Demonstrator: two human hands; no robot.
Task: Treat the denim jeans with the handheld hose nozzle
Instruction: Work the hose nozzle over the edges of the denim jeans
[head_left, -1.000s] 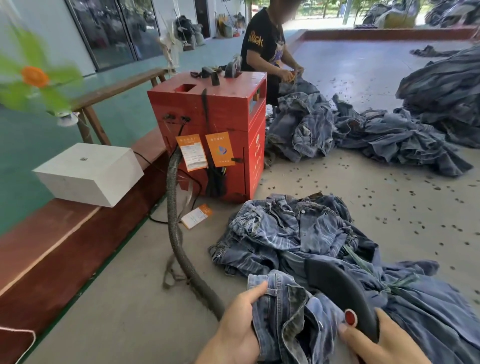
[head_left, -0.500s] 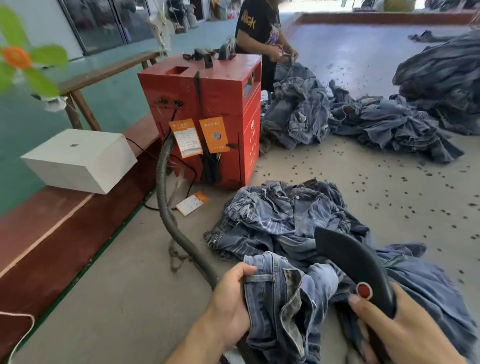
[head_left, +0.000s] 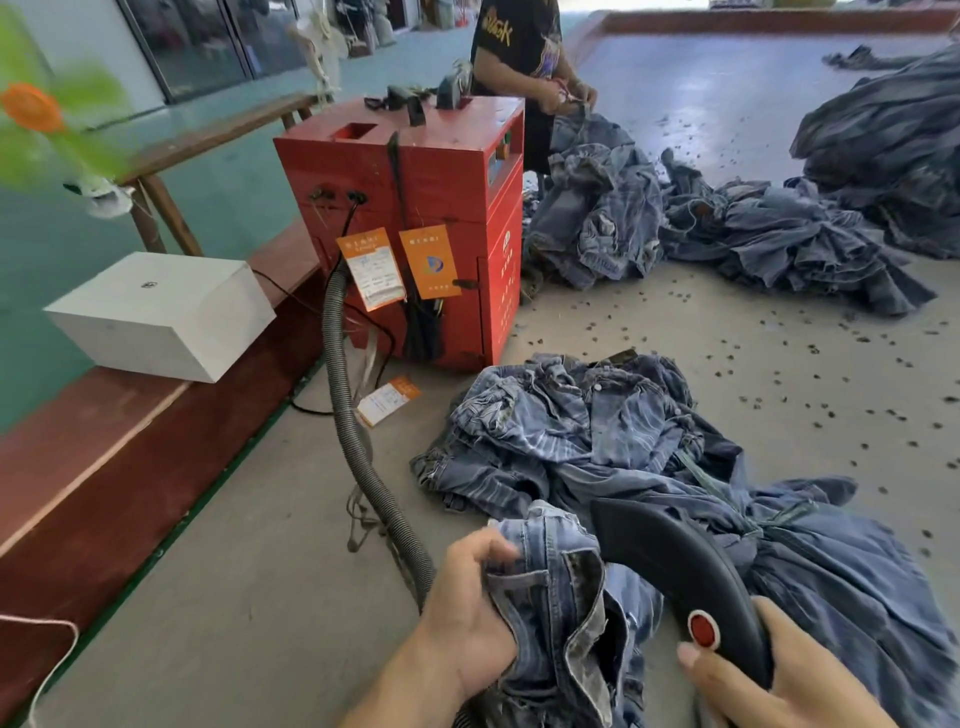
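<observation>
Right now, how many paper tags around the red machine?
3. Two hang side by side on the red machine front: white-and-orange tag, orange tag. A third tag lies on the floor by the hose. Others may be hidden behind.

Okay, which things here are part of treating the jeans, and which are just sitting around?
In use: jeans gripped by left hand; nozzle held by right hand; hose; red machine.

Lying about: white box; loose tag on floor; wooden bench; far denim piles.

Crumpled blue denim jeans (head_left: 566, 613), black nozzle (head_left: 675, 566) alongside
</observation>
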